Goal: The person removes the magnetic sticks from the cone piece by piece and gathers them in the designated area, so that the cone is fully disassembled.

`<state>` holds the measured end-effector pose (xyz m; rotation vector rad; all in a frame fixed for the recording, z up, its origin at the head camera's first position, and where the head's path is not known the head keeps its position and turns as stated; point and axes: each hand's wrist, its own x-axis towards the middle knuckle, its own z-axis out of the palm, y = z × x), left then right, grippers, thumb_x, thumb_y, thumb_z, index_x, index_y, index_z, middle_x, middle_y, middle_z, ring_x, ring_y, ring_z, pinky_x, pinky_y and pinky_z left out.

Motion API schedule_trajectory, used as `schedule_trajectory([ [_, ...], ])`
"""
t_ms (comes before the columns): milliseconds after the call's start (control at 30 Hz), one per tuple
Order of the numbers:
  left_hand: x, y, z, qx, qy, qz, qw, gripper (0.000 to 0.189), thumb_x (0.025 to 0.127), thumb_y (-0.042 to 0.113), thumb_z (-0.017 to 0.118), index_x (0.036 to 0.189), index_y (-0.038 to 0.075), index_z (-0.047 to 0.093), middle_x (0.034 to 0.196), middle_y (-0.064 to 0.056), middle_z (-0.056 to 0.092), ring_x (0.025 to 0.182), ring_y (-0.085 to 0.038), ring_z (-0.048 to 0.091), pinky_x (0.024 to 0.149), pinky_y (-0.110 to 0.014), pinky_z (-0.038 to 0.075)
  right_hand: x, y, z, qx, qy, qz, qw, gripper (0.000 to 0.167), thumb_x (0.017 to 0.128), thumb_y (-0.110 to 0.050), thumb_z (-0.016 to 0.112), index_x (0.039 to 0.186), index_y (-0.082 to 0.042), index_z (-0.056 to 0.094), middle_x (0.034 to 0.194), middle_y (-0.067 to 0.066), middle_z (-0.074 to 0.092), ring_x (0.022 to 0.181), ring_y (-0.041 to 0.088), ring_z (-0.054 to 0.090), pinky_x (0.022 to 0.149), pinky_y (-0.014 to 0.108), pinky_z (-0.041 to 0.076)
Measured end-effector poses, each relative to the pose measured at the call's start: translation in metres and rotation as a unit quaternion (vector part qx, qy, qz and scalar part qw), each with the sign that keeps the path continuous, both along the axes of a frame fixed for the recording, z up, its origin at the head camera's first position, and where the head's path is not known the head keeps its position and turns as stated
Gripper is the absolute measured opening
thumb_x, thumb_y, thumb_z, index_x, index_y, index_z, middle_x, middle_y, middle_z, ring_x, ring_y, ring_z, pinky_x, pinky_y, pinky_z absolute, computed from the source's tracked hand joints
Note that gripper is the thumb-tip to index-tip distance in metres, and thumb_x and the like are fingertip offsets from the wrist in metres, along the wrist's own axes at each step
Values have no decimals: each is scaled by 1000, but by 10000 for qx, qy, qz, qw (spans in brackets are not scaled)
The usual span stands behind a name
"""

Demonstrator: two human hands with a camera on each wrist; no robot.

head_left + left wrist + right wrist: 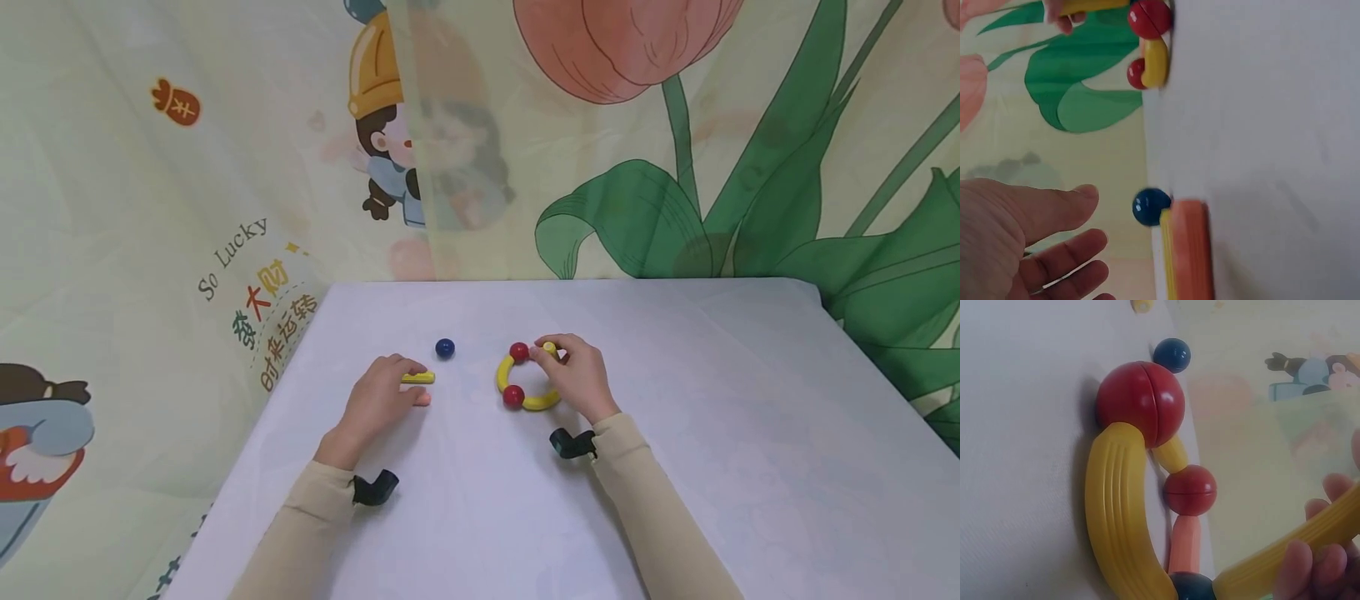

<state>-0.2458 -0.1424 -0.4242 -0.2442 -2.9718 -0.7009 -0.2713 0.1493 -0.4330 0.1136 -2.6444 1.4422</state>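
Observation:
My right hand (577, 375) pinches a yellow ridged rod (1316, 531) that rises at a slant from a dark ball (1192, 589). That ball belongs to a ring of pieces on the table: a red ball (513, 396) in front, another red ball (519, 352) behind, curved yellow rods (542, 402) and a salmon-coloured rod (1185, 544). My left hand (378, 396) hovers with thumb and fingers apart over a loose yellow rod (420, 377). In the left wrist view an orange rod (1191, 250) lies alongside it. Beyond them sits a dark blue ball (445, 348).
A white cloth covers the table (750, 467), whose far edge meets a printed curtain (465, 142) with flowers and cartoon figures. A black wrist camera (377, 488) sticks out at the left cuff, another black wrist camera (572, 443) at the right.

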Motion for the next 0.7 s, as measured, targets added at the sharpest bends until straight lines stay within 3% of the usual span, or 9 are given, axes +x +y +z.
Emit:
schedule_trajectory([
  [233, -6, 66, 16, 437, 221, -785, 9957, 30, 89, 20, 73, 118, 14, 68, 109, -4, 66, 105, -26, 61, 87, -39, 51, 0, 5, 0, 119, -94, 99, 9998, 36, 90, -36, 71, 118, -14, 69, 113, 6, 62, 87, 25, 52, 66, 30, 48],
  [433, -15, 116, 22, 747, 276, -1184, 9898, 34, 93, 28, 68, 124, 15, 63, 107, -2, 66, 99, -21, 61, 80, -31, 52, -4, 14, -3, 320, -187, 302, 9989, 37, 88, -33, 74, 116, -10, 68, 113, 8, 65, 83, 24, 54, 65, 28, 49],
  [567, -21, 137, 20, 835, 350, -1291, 9875, 37, 93, 29, 67, 127, 16, 62, 98, 3, 63, 89, -15, 59, 74, -25, 50, -7, 24, -7, 456, -234, 514, 9974, 34, 88, -29, 74, 114, -8, 69, 109, 8, 67, 80, 23, 57, 65, 29, 49],
  [700, -25, 148, 15, 867, 417, -1340, 9863, 34, 93, 27, 67, 125, 15, 64, 93, 5, 62, 84, -12, 56, 71, -24, 48, -10, 35, -9, 572, -579, 693, 9943, 36, 88, -24, 73, 120, -9, 66, 117, 8, 66, 84, 22, 60, 69, 31, 49],
])
